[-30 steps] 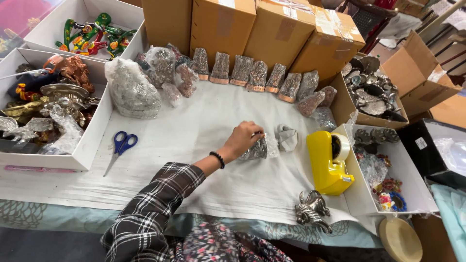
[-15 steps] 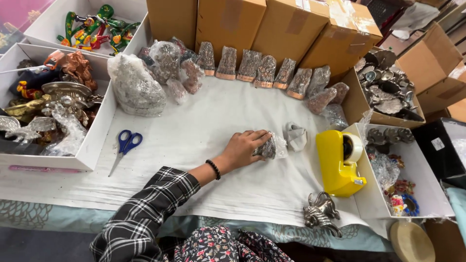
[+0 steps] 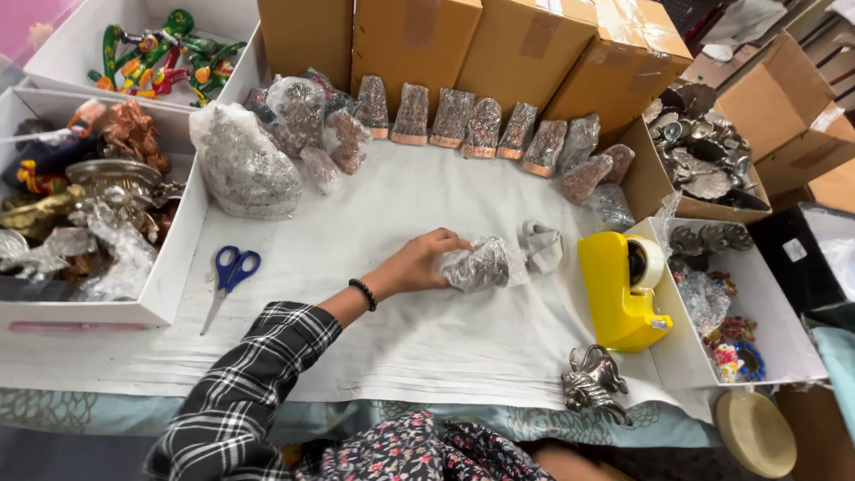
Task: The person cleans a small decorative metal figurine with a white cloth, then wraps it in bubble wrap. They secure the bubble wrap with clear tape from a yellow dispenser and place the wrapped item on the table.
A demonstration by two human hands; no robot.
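Observation:
My left hand, with a plaid sleeve and a black wrist band, reaches across the white paper-covered table. Its fingers grip a small figurine wrapped in clear plastic that lies on the paper. A second small grey wrapped piece lies just right of it, touching it. A yellow tape dispenser stands further right. My right hand is out of sight.
Blue-handled scissors lie left of my arm. A row of wrapped figurines lines brown cardboard boxes at the back. White trays of ornaments sit left and right. A bare metal figurine lies near the front edge.
The view has shifted slightly. My left hand stays on the wrapped figurine, which has turned a little under my fingers.

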